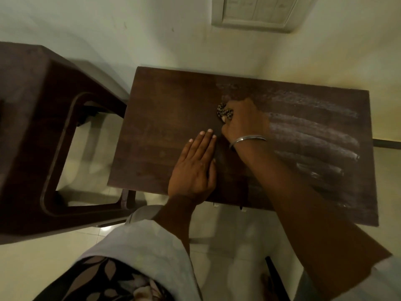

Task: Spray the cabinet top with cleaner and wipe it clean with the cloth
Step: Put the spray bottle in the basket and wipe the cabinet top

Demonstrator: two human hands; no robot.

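Observation:
The dark brown cabinet top (165, 118) fills the middle of the view. Pale curved streaks cover its right half. My right hand (243, 120) is closed around a small spotted cloth (224, 111) and presses it on the top near the middle; only a bit of cloth shows past the fingers. A metal bangle circles that wrist. My left hand (195, 168) lies flat, fingers together, on the top near its front edge, just left of the right wrist. No spray bottle is in view.
A dark brown plastic stool (43, 127) stands close to the cabinet's left side. A pale wall runs behind, with a white switch panel (258, 11) high up. Light floor tiles show below the cabinet's front edge.

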